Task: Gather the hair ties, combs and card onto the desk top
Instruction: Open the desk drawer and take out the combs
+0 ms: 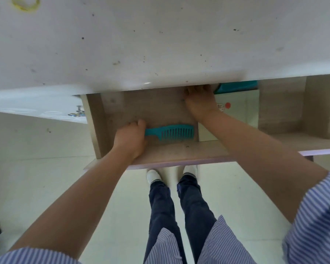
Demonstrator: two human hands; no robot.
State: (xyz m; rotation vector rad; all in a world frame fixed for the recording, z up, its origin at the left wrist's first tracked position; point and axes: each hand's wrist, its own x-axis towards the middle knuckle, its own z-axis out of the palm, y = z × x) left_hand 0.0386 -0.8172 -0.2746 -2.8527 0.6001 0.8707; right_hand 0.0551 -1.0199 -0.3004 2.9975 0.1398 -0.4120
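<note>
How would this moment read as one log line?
left hand: gripping teal comb handle | right hand: reaching deep into drawer | yellow hair tie: on desk top

One head-worn wide-angle camera looks steeply down from above the standing person, close over the white desk top (160, 40), which fills the upper frame; below it lie the open drawer (160, 153), both forearms and the floor (36, 178); no second view exists

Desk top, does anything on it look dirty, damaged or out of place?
The white desk top is peppered with small dark specks and smudges, so it looks grubby. A yellow hair tie lies at its far left corner. Nothing looks spilled or broken.
</note>
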